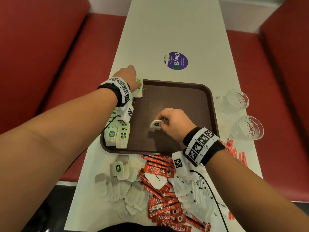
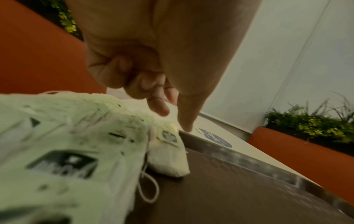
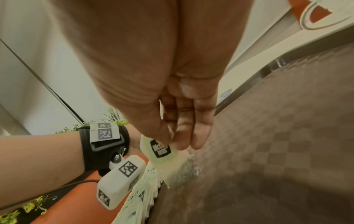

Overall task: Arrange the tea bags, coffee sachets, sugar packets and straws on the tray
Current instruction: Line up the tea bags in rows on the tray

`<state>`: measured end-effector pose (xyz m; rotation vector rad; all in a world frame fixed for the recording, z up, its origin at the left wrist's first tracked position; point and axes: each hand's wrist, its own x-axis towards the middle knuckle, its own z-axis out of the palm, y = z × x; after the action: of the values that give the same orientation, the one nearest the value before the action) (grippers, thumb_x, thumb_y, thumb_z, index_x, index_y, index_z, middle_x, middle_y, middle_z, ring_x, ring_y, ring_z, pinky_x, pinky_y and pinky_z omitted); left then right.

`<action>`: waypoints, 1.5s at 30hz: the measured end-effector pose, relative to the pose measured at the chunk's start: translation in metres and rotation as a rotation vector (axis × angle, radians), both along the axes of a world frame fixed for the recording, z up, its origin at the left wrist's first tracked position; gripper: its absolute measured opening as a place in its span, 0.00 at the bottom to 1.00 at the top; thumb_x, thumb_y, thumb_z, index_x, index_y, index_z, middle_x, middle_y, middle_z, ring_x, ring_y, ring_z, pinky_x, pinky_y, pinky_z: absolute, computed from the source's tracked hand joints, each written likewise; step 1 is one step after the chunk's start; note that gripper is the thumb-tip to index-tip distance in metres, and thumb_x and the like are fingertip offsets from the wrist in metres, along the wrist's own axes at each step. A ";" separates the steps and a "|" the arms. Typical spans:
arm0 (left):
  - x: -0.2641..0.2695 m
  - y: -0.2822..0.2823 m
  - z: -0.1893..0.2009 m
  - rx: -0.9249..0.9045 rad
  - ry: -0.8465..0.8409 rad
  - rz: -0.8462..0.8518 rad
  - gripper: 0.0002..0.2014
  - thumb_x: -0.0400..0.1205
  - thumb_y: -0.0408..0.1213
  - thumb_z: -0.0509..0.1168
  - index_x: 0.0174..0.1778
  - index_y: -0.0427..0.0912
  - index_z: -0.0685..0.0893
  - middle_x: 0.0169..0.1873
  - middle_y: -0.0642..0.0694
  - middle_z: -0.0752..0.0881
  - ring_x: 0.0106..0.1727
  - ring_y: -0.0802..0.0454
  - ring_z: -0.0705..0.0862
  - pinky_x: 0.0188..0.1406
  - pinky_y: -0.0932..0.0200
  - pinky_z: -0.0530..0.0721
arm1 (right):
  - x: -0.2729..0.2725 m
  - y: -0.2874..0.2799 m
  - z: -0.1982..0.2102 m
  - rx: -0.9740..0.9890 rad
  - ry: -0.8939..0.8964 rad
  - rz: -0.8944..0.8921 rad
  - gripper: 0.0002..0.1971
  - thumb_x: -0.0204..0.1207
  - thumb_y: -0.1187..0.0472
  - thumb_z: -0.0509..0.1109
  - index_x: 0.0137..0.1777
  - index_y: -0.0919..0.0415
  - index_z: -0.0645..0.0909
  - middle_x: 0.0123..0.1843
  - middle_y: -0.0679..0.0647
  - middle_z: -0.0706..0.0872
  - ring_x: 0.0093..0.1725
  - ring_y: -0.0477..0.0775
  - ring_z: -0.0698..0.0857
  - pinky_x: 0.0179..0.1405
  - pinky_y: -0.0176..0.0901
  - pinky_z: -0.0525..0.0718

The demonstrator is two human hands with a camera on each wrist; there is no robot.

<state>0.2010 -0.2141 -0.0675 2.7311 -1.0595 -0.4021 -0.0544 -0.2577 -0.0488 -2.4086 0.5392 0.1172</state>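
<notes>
Nearest you, loose tea bags, coffee sachets and sugar packets litter the table. Only your right-wrist view shows your right hand pinching a green-tagged tea bag over the brown tray. Farther off, your left hand (fingers curled) seems to touch the row's farthest tea bag, though blur hides any grip.
</notes>
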 end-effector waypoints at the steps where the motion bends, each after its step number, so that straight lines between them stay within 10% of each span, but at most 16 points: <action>1: -0.004 -0.002 0.000 0.051 -0.016 -0.042 0.22 0.78 0.54 0.72 0.58 0.42 0.79 0.49 0.44 0.83 0.50 0.41 0.83 0.44 0.51 0.79 | 0.001 0.000 -0.001 -0.001 -0.004 0.000 0.08 0.79 0.65 0.70 0.53 0.54 0.87 0.52 0.47 0.84 0.52 0.48 0.82 0.55 0.42 0.83; 8: -0.013 -0.002 -0.012 0.194 -0.023 -0.157 0.16 0.79 0.51 0.70 0.53 0.42 0.85 0.50 0.42 0.88 0.50 0.41 0.86 0.44 0.53 0.81 | 0.008 -0.002 -0.004 -0.005 -0.031 -0.002 0.07 0.81 0.62 0.70 0.54 0.52 0.88 0.50 0.45 0.82 0.49 0.46 0.80 0.52 0.40 0.80; 15: -0.046 0.030 0.037 -0.175 0.229 -0.354 0.16 0.82 0.60 0.65 0.50 0.51 0.87 0.43 0.57 0.86 0.45 0.58 0.82 0.47 0.57 0.78 | 0.013 -0.008 -0.004 -0.022 -0.052 -0.085 0.08 0.80 0.60 0.71 0.57 0.50 0.88 0.48 0.44 0.83 0.51 0.49 0.83 0.55 0.45 0.82; 20: -0.073 0.064 0.034 -0.122 0.326 -0.542 0.09 0.78 0.52 0.74 0.49 0.52 0.89 0.32 0.61 0.83 0.35 0.69 0.79 0.36 0.70 0.71 | 0.017 -0.008 -0.003 0.024 -0.134 -0.137 0.04 0.78 0.59 0.75 0.50 0.49 0.87 0.41 0.41 0.84 0.44 0.47 0.84 0.46 0.41 0.82; 25: -0.065 0.070 0.014 -0.195 0.249 -0.392 0.04 0.81 0.44 0.73 0.48 0.49 0.89 0.35 0.58 0.84 0.36 0.62 0.79 0.38 0.62 0.73 | 0.017 -0.006 -0.004 0.056 -0.067 -0.119 0.09 0.78 0.55 0.76 0.57 0.50 0.85 0.43 0.41 0.86 0.45 0.43 0.85 0.51 0.41 0.85; 31: -0.025 0.053 -0.001 -0.055 0.170 -0.180 0.09 0.82 0.44 0.71 0.53 0.44 0.90 0.48 0.49 0.90 0.50 0.51 0.86 0.46 0.63 0.76 | -0.007 0.003 -0.008 0.019 0.530 0.277 0.13 0.73 0.45 0.79 0.49 0.53 0.88 0.47 0.46 0.90 0.48 0.47 0.87 0.49 0.41 0.87; 37: -0.004 0.022 -0.002 -0.016 0.087 -0.048 0.12 0.82 0.43 0.72 0.56 0.40 0.90 0.55 0.44 0.89 0.57 0.44 0.86 0.59 0.52 0.85 | -0.017 0.005 -0.014 0.012 0.544 0.315 0.09 0.72 0.50 0.81 0.48 0.52 0.91 0.47 0.45 0.91 0.48 0.48 0.87 0.44 0.37 0.82; 45: -0.012 0.006 -0.007 0.033 -0.021 0.031 0.16 0.78 0.49 0.70 0.55 0.42 0.81 0.50 0.43 0.85 0.51 0.39 0.85 0.44 0.53 0.81 | -0.016 0.010 -0.018 -0.028 0.559 0.343 0.07 0.73 0.53 0.79 0.49 0.53 0.91 0.48 0.47 0.91 0.50 0.52 0.87 0.51 0.44 0.86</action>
<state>0.1886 -0.2082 -0.0741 2.7832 -1.0226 -0.3899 -0.0701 -0.2481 -0.0667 -2.4650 0.3596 0.9535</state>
